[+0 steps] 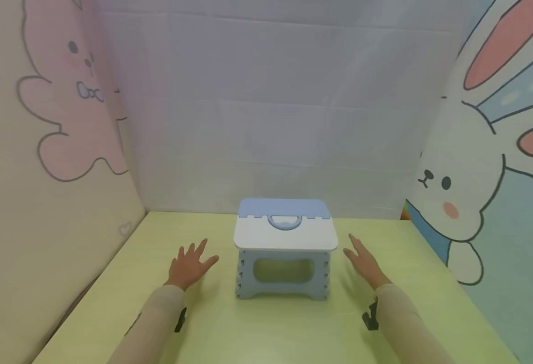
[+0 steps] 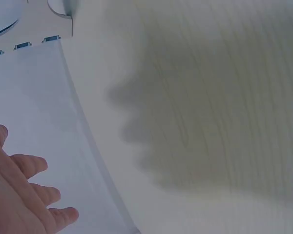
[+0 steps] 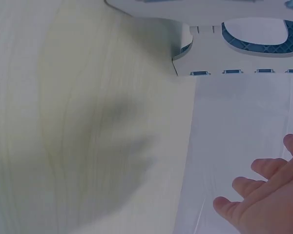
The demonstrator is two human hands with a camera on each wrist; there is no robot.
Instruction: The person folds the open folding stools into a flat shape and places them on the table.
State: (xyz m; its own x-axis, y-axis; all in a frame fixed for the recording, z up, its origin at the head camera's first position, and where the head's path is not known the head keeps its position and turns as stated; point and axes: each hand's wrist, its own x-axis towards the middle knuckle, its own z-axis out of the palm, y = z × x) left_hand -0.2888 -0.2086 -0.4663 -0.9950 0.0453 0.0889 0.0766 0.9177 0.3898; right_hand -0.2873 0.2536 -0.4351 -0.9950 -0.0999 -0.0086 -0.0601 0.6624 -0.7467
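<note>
Centrally, one stool (image 1: 285, 239) stood upright on the desk (image 1: 284, 333), long axis left to right, between left grip (image 1: 188, 268) and right grip (image 1: 364, 262). Both, spread and empty, were apart from it, the right nearer.

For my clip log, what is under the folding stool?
The yellowish table shows through the opening in the front leg panel of the folding stool. That panel and the seat hide the rest of the space underneath.
</note>
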